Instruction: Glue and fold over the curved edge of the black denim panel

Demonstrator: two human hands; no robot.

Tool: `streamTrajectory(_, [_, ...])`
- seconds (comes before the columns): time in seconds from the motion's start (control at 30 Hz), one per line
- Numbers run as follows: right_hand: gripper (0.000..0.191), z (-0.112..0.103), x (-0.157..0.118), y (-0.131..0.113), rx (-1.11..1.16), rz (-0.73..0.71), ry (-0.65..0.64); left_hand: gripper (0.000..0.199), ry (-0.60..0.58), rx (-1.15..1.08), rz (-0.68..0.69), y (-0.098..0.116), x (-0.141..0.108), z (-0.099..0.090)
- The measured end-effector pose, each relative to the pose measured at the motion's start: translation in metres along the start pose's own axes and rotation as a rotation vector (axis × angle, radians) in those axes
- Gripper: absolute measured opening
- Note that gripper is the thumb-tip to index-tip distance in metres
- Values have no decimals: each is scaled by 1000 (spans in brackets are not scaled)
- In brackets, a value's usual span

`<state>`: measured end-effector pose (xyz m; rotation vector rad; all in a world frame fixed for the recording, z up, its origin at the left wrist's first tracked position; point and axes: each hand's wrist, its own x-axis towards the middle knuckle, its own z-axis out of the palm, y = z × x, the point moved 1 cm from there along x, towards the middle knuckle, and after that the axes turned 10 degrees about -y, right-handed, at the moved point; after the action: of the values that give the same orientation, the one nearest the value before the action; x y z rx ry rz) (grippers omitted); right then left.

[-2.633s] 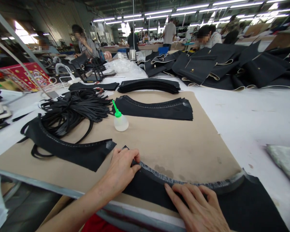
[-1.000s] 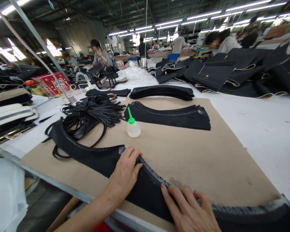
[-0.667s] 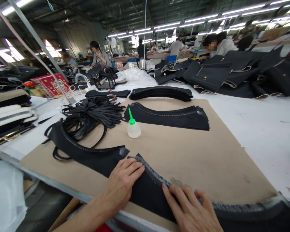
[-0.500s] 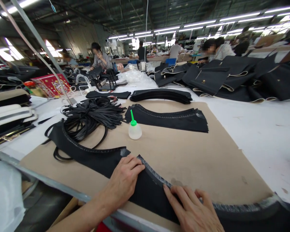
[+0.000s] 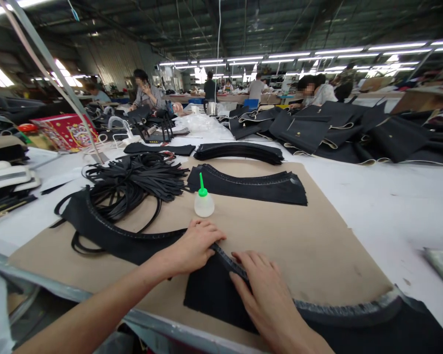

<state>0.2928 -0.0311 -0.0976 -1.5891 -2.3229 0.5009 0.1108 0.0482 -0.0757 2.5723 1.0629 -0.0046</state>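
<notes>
A black panel (image 5: 216, 290) with a curved, greyish glue-like band along its far edge lies before me. At its upper left end, my left hand (image 5: 197, 246) has its fingers bent and closed on the edge. My right hand (image 5: 268, 290) takes the same edge farther right, thumb on the near side and fingers on the far side. Left of the hands lies another curved black panel (image 5: 125, 243), its right end hidden behind my left hand. A third panel (image 5: 384, 327) with a whitish edge is at lower right, partly behind my right forearm.
A squeeze bottle (image 5: 204, 204) with a green nozzle stands on the brown sheet (image 5: 280, 226). Black straps (image 5: 143, 179) are heaped at left. Stacked panels (image 5: 247, 184) lie behind the bottle. A large pile of black pieces (image 5: 317, 130) covers the back right. Several people work farther off.
Both hands have moved farther from me along with the middle panel's edge. My right hand's fingers went from lying on the panel to straddling its edge. The view has shifted slightly.
</notes>
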Motion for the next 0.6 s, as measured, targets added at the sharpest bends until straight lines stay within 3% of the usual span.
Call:
streamTrajectory(0.23, [11,4,28,-18,7,160,-100,20,-152,-36,14,-5,13,-11])
streamTrajectory(0.6, [10,3,36,-15,47,185,-84,19,-160,-109,60,-7,12,-10])
